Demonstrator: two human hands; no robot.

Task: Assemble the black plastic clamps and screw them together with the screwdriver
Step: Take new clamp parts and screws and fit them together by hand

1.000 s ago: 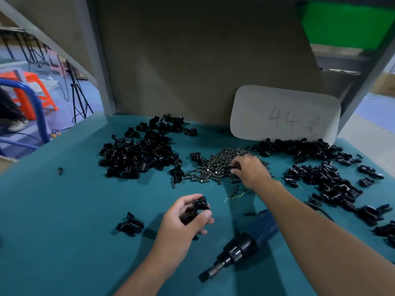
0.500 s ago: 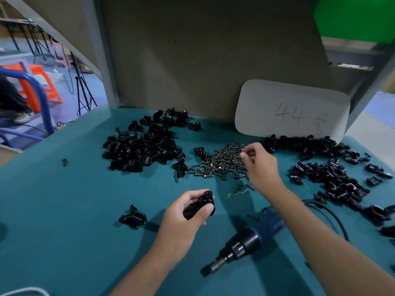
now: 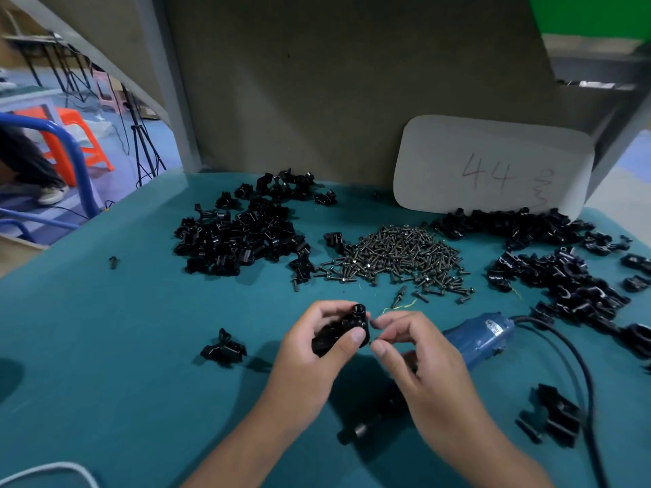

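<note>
Left hand: our left hand (image 3: 318, 350) grips a black clamp (image 3: 341, 331), thumb on its near face and fingers curled behind it.
Right hand: our right hand (image 3: 410, 350) has thumb and forefinger pinched together just beside the clamp; we judge they hold a screw, though it is too small to make out.
Key relation: the clamp lies directly left of the right fingertips, almost touching, with its round socket end up and toward them and its long axis running down and left into the left palm.
Screwdriver: the blue electric screwdriver (image 3: 479, 338) lies on the table (image 3: 105, 346) under and right of the right hand, nearer to it than to the left.
Screws: the heap of screws (image 3: 394, 255) sits beyond both hands.
Spare clamps: piles of loose clamp parts (image 3: 243, 234) lie on the left and right.
</note>
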